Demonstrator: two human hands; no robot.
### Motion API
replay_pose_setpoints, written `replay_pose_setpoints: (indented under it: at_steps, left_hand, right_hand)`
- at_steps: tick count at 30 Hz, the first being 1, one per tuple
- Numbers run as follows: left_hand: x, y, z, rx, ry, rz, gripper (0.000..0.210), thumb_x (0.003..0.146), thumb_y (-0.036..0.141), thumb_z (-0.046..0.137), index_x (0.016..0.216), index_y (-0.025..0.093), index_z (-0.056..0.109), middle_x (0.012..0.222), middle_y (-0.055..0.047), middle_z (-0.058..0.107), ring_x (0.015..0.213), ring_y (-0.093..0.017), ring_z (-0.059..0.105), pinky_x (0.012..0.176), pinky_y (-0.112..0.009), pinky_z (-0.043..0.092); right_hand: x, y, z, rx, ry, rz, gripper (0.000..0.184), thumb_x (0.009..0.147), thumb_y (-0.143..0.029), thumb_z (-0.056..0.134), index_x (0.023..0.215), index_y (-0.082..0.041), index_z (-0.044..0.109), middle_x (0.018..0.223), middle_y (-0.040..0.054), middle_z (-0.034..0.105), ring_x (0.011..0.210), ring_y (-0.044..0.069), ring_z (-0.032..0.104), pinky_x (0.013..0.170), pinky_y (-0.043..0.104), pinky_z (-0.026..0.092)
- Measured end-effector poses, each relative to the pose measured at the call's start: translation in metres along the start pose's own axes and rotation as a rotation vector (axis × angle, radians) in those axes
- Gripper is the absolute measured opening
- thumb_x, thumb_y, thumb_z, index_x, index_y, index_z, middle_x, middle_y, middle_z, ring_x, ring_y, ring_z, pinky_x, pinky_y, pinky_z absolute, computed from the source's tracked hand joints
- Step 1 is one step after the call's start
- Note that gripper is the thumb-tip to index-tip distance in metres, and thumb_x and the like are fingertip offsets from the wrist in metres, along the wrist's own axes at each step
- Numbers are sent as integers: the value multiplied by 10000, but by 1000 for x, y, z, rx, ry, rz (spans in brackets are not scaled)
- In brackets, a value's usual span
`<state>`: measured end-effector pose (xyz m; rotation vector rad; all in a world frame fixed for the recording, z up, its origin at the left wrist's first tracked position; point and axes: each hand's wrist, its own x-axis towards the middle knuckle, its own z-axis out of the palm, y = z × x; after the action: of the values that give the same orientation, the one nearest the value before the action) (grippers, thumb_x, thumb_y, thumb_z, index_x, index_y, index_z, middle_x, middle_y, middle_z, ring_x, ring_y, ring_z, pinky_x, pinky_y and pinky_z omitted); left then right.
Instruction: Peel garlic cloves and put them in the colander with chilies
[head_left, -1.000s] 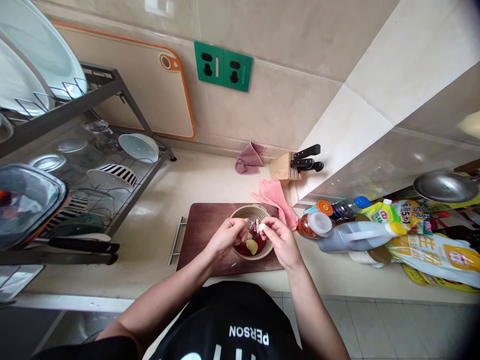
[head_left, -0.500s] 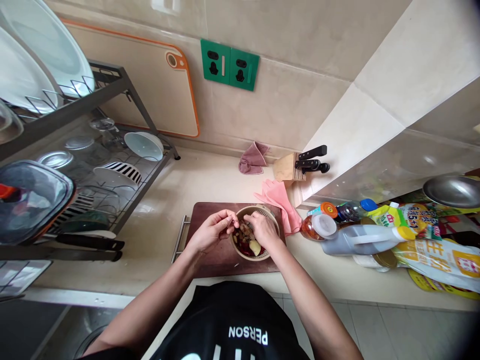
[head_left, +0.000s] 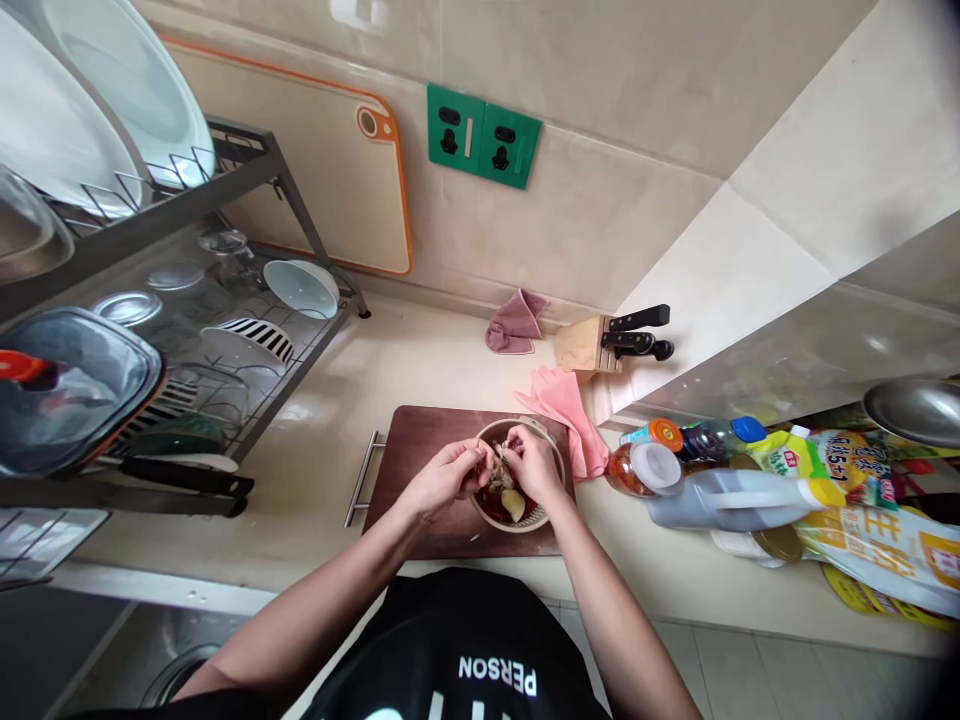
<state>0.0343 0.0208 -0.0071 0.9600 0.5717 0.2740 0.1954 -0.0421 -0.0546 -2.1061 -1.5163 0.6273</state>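
A beige strainer basket (head_left: 556,440) stands on the right part of a dark wooden cutting board (head_left: 427,450). Inside it lie a pale yellow slice (head_left: 513,505), perhaps ginger, dark red pieces that look like dried chillies, and brownish lumps. Over the basket's left rim is my left hand (head_left: 454,470), fingers pinched together. My right hand (head_left: 532,465) is over the far right of the basket, also pinched, its fingertips close to the left ones. Whatever is between the fingers is too small to name.
Behind the board lie pink rubber gloves (head_left: 559,400), a mauve cloth (head_left: 516,322) and a knife block (head_left: 581,345). Bottles (head_left: 739,497) and food bags crowd the right. A dish rack (head_left: 300,215) with bowls and plates stands left. A cream cutting board (head_left: 300,150) leans on the wall.
My right hand has lifted from the basket's contents and its fingers have come toward my left fingertips. My left hand has shifted slightly right over the basket. The whole view has shifted a little.
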Motion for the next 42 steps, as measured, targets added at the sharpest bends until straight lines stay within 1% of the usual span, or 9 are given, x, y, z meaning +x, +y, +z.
replay_pose_setpoints:
  at_steps: [4, 7, 13, 20, 25, 29, 32, 38, 42]
  left_hand:
    - [1, -1, 12, 160, -62, -19, 270, 822, 364, 426, 648, 159, 449, 527, 45, 428, 416, -47, 242, 407, -194, 147]
    - [3, -1, 22, 320, -143, 32, 323, 836, 365, 401, 586, 161, 422, 541, 40, 425, 447, -57, 292, 435, -200, 229]
    - [9, -2, 30, 391, -116, 84, 344, 867, 376, 370, 599, 166, 415, 550, 37, 423, 492, -76, 329, 472, -199, 270]
    - [8, -8, 23, 470, 100, 219, 386, 862, 482, 433, 646, 163, 445, 580, 31, 443, 532, -91, 379, 521, -207, 323]
    - [9, -12, 22, 528, -59, 169, 386, 854, 496, 451, 670, 157, 462, 598, 30, 451, 537, -90, 386, 508, -197, 316]
    - [11, -13, 19, 736, -10, 212, 343, 855, 414, 466, 638, 151, 499, 577, 19, 473, 545, -99, 399, 520, -204, 301]
    - [11, -10, 18, 840, 28, 241, 324, 851, 387, 470, 632, 152, 515, 566, 20, 474, 539, -102, 391, 523, -211, 294]
    - [7, 4, 25, 633, -131, 210, 380, 905, 427, 338, 660, 163, 461, 604, 20, 468, 554, -103, 403, 547, -212, 335]
    - [5, 7, 28, 618, -176, 196, 373, 907, 407, 326, 657, 165, 458, 586, 21, 462, 541, -105, 395, 552, -221, 342]
  right_hand:
    - [-26, -1, -20, 890, -23, 98, 219, 792, -302, 609, 988, -204, 608, 902, 38, 661, 803, 172, 629, 678, 290, 506]
    - [-43, -6, -32, 1105, -11, 135, 248, 752, -311, 676, 974, -203, 658, 909, 39, 679, 824, 166, 629, 760, 306, 506]
    - [-53, -12, -41, 1017, 143, 88, 256, 721, -270, 705, 965, -199, 668, 952, 50, 683, 865, 179, 636, 804, 325, 512]
    - [-55, -14, -39, 1059, 148, 28, 197, 763, -277, 669, 941, -203, 631, 912, 32, 658, 848, 168, 629, 783, 314, 525]
    - [-53, -15, -34, 1120, 177, 43, 210, 768, -287, 668, 954, -206, 616, 909, 39, 657, 858, 176, 627, 786, 332, 528]
    - [-52, -10, -34, 1120, 281, 60, 197, 779, -261, 658, 968, -219, 626, 923, 27, 652, 819, 144, 610, 747, 281, 519]
    - [-53, -8, -35, 1121, 264, 58, 194, 785, -260, 656, 973, -220, 631, 899, 21, 658, 737, 122, 600, 683, 255, 517]
    - [-57, -14, -36, 908, 218, 4, 189, 805, -276, 634, 976, -201, 653, 916, 47, 677, 787, 165, 634, 697, 282, 536]
    - [-58, -21, -42, 660, 234, -148, 171, 847, -239, 574, 981, -219, 679, 947, 59, 669, 860, 186, 634, 761, 314, 535]
